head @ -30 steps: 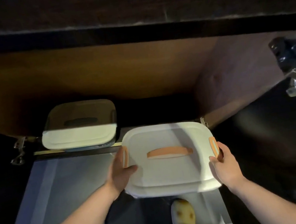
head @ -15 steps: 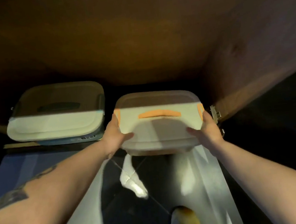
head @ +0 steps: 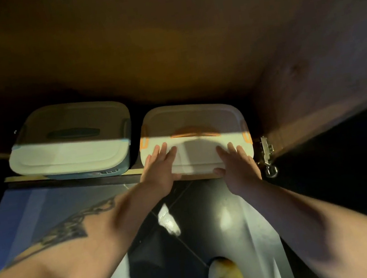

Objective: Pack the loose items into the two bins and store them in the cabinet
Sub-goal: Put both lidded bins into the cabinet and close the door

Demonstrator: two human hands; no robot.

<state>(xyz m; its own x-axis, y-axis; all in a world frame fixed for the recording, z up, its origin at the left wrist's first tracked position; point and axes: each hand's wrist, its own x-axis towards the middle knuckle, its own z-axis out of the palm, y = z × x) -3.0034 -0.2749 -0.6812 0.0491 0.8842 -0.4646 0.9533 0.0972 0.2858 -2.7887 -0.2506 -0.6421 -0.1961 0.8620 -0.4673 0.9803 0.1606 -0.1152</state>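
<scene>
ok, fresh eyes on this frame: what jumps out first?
Two lidded bins side by side on the cabinet floor: the orange-handled bin on the right and the dark-handled bin on the left. The left hand and right hand lie flat, fingers straight, on the orange-handled bin's near edge, which sits at the cabinet's front lip.
</scene>
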